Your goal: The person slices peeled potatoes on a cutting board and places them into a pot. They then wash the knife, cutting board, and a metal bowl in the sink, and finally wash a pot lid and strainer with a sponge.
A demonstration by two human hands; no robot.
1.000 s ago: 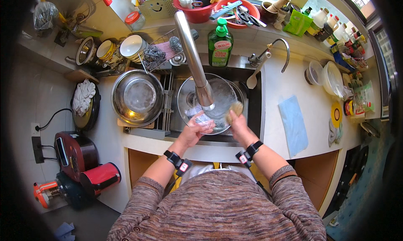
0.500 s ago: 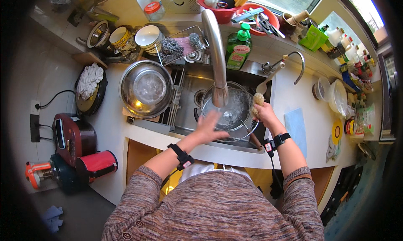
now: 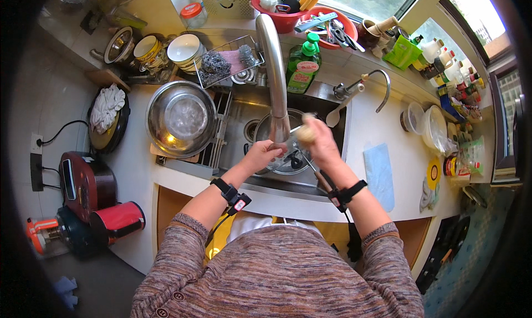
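Observation:
Under the steel faucet, my left hand is closed, thumb and fingers pinching the edge of what looks like a clear glass lid, partly blurred. In my right hand is a bunched beige scrubber, smeared by motion, just right of the faucet's mouth. Below both hands a round steel pot stands in the sink, partly hidden by the faucet and hands. A tool with a brown handle leans by the sink's right front, beside my right wrist.
Left of the sink sits a large steel bowl with water. A wire rack with steel wool and a green soap bottle stand behind. On the right counter are a blue cloth and a small curved tap.
My left hand has gone from open with spread fingers to closed at the lid's edge. My right hand has moved left with the scrubber, toward the faucet. The view has shifted slightly.

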